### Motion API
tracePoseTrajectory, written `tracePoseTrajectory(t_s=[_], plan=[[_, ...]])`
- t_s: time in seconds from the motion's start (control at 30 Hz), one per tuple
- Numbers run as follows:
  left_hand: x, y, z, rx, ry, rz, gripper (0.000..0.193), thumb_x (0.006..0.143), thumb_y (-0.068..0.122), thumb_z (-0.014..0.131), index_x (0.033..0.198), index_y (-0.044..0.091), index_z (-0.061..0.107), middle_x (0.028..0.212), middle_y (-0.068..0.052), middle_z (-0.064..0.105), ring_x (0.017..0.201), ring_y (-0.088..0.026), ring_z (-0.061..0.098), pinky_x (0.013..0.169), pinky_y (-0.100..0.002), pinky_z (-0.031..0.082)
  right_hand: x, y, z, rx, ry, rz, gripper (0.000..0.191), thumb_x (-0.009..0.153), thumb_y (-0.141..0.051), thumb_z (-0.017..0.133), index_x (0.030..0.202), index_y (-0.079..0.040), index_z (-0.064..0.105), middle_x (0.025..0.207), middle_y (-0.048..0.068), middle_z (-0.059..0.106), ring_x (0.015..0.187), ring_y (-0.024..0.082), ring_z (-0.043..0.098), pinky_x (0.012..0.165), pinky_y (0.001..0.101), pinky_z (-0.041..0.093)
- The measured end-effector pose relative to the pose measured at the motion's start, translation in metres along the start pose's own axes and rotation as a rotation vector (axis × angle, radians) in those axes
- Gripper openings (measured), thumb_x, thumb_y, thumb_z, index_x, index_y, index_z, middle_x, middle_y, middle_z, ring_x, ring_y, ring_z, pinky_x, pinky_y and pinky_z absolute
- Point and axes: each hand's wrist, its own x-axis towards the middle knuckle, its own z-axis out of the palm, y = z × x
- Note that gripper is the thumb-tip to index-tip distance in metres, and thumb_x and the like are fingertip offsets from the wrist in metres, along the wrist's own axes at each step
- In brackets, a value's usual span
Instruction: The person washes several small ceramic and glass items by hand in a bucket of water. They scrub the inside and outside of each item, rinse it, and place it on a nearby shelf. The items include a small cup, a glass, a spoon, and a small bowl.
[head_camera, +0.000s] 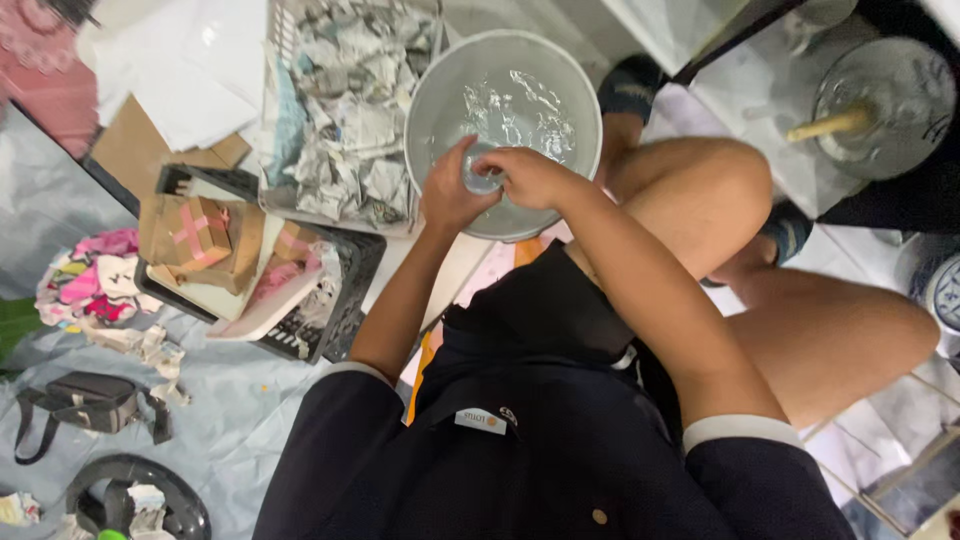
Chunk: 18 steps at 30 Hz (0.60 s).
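Note:
My left hand (448, 190) and my right hand (532, 176) meet over the near rim of a grey basin (430, 90) filled with water. Between the fingers of both hands sits a small clear glass-like object (483, 178), partly in the water; its exact shape is hard to tell. Both hands curl around it. My bare knees and black shorts lie below and right of the basin.
A white basket of crumpled newspaper (345, 110) stands left of the basin. A black crate (340, 300) holds taped cardboard boxes (195, 232). A black bag (85, 402) and paper scraps lie on grey sheeting at left. A lidded container with a wooden stick (880, 105) is upper right.

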Motion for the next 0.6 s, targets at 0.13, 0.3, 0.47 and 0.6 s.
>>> tracePoseTrajectory(t_s=[0.13, 0.3, 0.47, 0.6], plan=[[-0.001, 0.001, -0.002, -0.059, -0.037, -0.045, 0.085, 0.062, 0.03, 0.093, 0.137, 0.01, 0.058, 0.115, -0.017, 0.073, 0.105, -0.036, 0.071, 0.092, -0.044, 0.056, 0.003, 0.001, 0.021, -0.269, -0.105, 0.177, 0.059, 0.08, 0.001, 0.064, 0.138, -0.005, 0.054, 0.141, 0.02, 0.055, 0.132, 0.037, 0.05, 0.107, 0.0454, 0.041], [-0.005, 0.005, 0.0, -0.055, -0.072, -0.117, 0.08, 0.065, 0.026, 0.09, 0.138, 0.01, 0.059, 0.115, -0.016, 0.074, 0.104, -0.036, 0.071, 0.091, -0.045, 0.055, 0.01, -0.005, 0.033, -0.374, -0.177, 0.172, 0.071, 0.072, 0.004, 0.066, 0.14, 0.001, 0.046, 0.144, 0.022, 0.05, 0.133, 0.038, 0.048, 0.103, 0.0464, 0.042], [-0.004, 0.007, -0.004, -0.04, -0.008, 0.002, 0.084, 0.061, 0.028, 0.091, 0.136, 0.01, 0.058, 0.121, -0.017, 0.072, 0.109, -0.036, 0.07, 0.094, -0.046, 0.054, 0.006, -0.022, 0.022, -0.303, -0.31, 0.249, 0.062, 0.08, 0.002, 0.061, 0.141, -0.01, 0.055, 0.139, 0.019, 0.059, 0.127, 0.037, 0.056, 0.103, 0.0473, 0.047], [-0.005, 0.006, -0.006, -0.065, -0.033, -0.017, 0.088, 0.061, 0.039, 0.096, 0.135, 0.011, 0.057, 0.12, -0.017, 0.071, 0.108, -0.035, 0.071, 0.093, -0.045, 0.055, 0.0, -0.016, 0.022, -0.731, -0.447, 0.307, 0.033, 0.094, -0.011, 0.061, 0.125, -0.013, 0.073, 0.137, 0.012, 0.068, 0.132, 0.028, 0.063, 0.116, 0.0428, 0.047]])
